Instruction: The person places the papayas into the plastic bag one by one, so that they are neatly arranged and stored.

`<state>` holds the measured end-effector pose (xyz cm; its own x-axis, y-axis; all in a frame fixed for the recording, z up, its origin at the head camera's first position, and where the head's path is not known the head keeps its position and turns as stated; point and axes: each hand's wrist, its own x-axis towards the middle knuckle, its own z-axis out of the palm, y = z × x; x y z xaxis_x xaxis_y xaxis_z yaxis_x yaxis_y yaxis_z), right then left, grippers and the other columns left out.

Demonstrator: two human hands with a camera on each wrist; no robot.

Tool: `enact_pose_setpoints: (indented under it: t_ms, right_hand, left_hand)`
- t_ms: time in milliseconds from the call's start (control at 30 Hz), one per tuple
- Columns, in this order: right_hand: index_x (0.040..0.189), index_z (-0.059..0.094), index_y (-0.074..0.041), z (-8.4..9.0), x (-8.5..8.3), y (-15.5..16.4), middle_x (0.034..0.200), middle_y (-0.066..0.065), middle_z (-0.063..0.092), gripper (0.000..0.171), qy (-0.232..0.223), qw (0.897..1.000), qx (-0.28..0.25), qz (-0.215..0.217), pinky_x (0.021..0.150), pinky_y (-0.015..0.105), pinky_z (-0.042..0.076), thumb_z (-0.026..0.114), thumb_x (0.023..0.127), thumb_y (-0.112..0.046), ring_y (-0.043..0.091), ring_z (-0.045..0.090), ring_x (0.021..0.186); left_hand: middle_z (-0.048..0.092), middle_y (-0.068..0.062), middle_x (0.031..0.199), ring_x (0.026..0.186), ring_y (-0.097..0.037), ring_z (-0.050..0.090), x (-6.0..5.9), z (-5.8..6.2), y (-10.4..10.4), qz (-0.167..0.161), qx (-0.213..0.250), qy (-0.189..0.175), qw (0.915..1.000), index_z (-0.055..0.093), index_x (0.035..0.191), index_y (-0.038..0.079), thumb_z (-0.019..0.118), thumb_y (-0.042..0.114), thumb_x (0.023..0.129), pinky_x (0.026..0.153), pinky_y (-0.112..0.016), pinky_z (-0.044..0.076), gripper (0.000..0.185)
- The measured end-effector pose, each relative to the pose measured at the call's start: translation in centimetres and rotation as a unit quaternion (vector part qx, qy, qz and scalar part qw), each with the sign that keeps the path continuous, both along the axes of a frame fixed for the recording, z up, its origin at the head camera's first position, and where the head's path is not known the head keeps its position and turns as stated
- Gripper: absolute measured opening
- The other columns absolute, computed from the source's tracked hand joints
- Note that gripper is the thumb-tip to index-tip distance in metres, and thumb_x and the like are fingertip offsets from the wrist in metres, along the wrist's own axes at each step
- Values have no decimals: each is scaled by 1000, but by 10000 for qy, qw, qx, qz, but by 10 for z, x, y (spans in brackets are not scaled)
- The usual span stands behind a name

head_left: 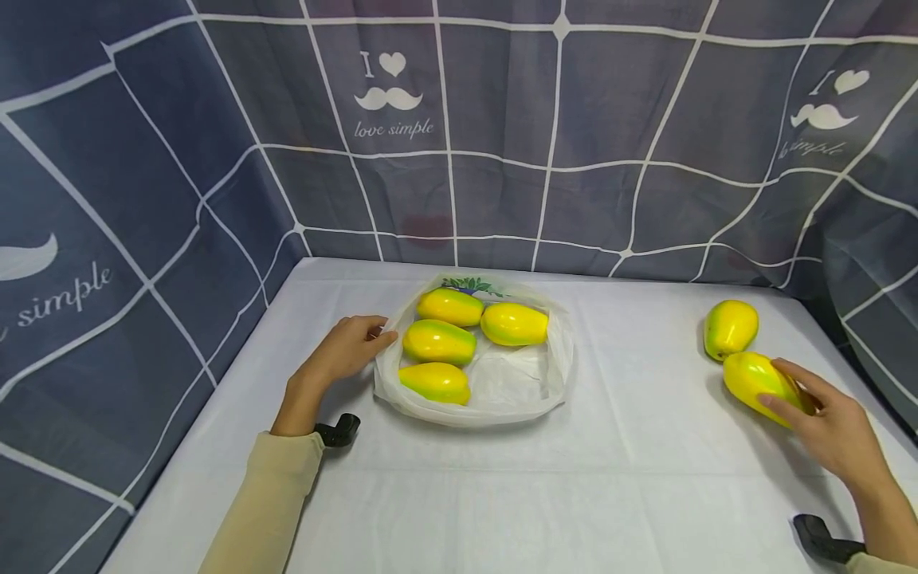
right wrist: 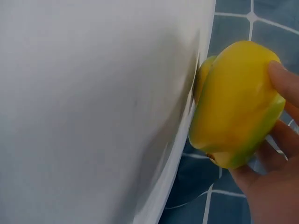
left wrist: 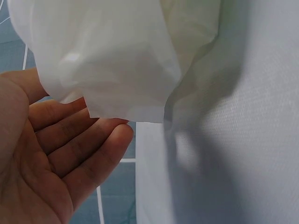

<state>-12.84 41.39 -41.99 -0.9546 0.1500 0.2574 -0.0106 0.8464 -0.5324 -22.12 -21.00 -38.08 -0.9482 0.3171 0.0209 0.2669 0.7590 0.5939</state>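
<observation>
A white plastic bag [head_left: 509,410] lies with its mouth spread wide and holds several yellow-green papayas [head_left: 439,342]. At the bag's left rim, my left hand [head_left: 349,347] grips the edge with thumb and fingers. The left wrist view shows the hanging bag wall [left wrist: 121,60] covering those fingertips. Over on the right side, my right hand [head_left: 832,418] holds a glossy papaya [head_left: 760,384] from its near end. In the right wrist view, the thumb lies on this papaya [right wrist: 238,102] and the other fingers curl beneath it. Another papaya [head_left: 730,329] lies just behind the held one.
A white cloth [head_left: 574,502] covers the table. Dark grey-blue curtains [head_left: 495,199] with white grid lines rise behind the table and along its sides. Black wrist mounts [head_left: 339,430] are strapped to both arms.
</observation>
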Motion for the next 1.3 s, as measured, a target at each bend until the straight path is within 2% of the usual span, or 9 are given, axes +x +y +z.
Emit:
enact_pose_setpoints:
  t_ms: [67,100,200,333,400,533,767,933,1300]
  right_hand:
    - [147,43,-2,3,2,-7,143,33,43,59,79,9999,60,89,97,6,20,66,97,-21,51,40,124]
    - [147,43,-3,6,3,-10,143,32,43,59,103,9998,74,152,94,5,22,67,96,-21,49,41,122]
    - [145,48,-5,13,6,-20,140,28,49,59,358,9987,101,353,80,3,24,71,93,-18,15,47,117]
    - [141,55,-9,23,10,-34,136,5,58,59,858,9933,-11,774,75,3,29,78,86,-9,-15,38,98]
    - [139,57,-10,28,11,-42,132,-16,57,60,1011,9899,-53,991,75,3,31,79,83,-6,-13,41,97]
    - [140,57,-11,35,12,-59,132,-19,55,62,1020,9852,-176,1368,78,1,33,79,83,-4,-14,42,103]
    - [137,59,-8,44,8,-90,135,-11,57,59,938,9781,-201,1846,87,0,30,79,82,-3,-18,39,114]
    - [136,59,-7,50,-1,-112,131,18,60,63,989,9686,-184,2274,91,1,30,81,78,0,-15,40,119]
    - [135,60,-7,48,-21,-147,134,14,59,62,1123,9525,-76,2831,96,5,32,82,77,-2,-3,45,124]
  left_hand:
    - [69,-10,103,91,-25,61,0,0,0,3,-5,3,10000,65,123,2,57,26,101,85,-45,51,34]
    - [69,-11,104,92,-25,61,0,-1,0,10,-7,-3,10000,65,123,1,57,26,101,86,-45,51,35]
    - [68,-13,108,96,-27,62,-1,-1,0,30,-23,-17,10000,63,126,0,57,26,101,89,-47,50,37]
    - [68,-13,109,97,-27,62,-1,-2,-1,55,-42,-8,10000,63,127,0,57,27,101,89,-47,50,38]
    - [68,-13,109,96,-27,62,-1,-2,-1,63,-41,-8,10000,63,127,0,57,26,101,89,-47,50,38]
    - [68,-14,112,100,-28,62,-1,-1,-1,81,-52,-69,9999,62,129,-1,57,27,101,91,-48,50,39]
    - [67,-16,114,102,-30,62,0,1,1,100,-68,-127,9998,61,129,-1,56,27,101,92,-49,49,40]
    - [68,-16,113,101,-30,62,0,1,2,85,-43,-71,9999,62,128,-1,57,26,101,92,-49,50,39]
    - [67,-17,114,102,-31,61,-2,0,2,147,-119,-128,9997,61,130,-1,57,28,101,92,-49,49,42]
